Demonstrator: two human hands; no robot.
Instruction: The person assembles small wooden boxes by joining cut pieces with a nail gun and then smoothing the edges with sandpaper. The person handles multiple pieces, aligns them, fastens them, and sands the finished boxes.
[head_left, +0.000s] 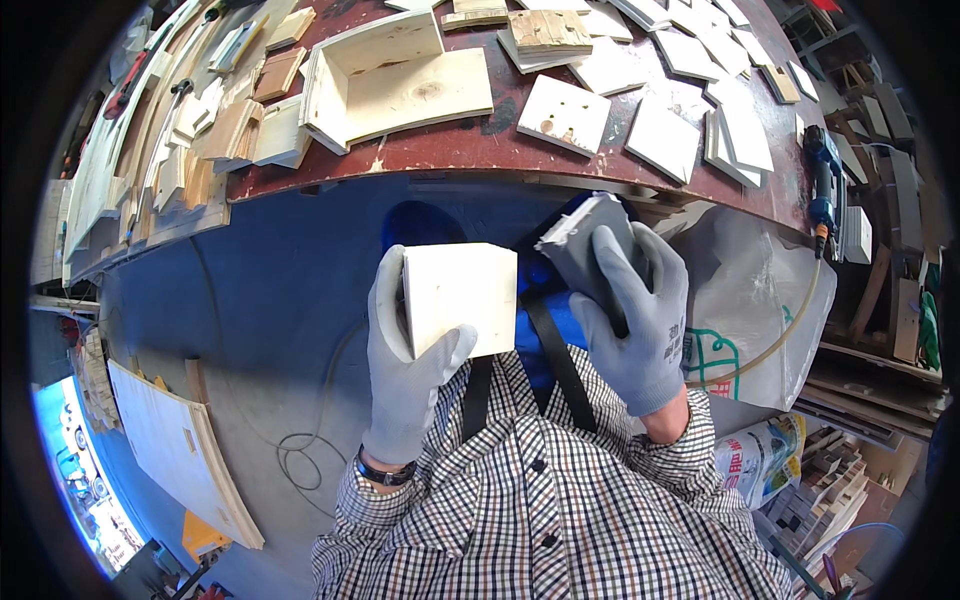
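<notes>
My left hand (pixel 415 345), in a grey work glove, grips a pale wooden block (pixel 462 300) in front of my chest, thumb across its near face. Whether it is one solid piece or several stacked boards I cannot tell. To the right, my gloved right hand (pixel 640 315) is closed around a dark grey sanding block (pixel 590 250) with a frayed, whitish edge. The sanding block is tilted and apart from the wood. Beyond both hands lies the red worktable (pixel 420 150), where an open-sided wooden box (pixel 400 85) stands.
Many square wooden boards (pixel 565 112) cover the table's right part. A blue air tool (pixel 822 180) with a hose lies at its right edge. Timber scraps (pixel 235 135) crowd the left side. A clear plastic bag (pixel 765 290) hangs at right; a large panel (pixel 180 445) leans at lower left.
</notes>
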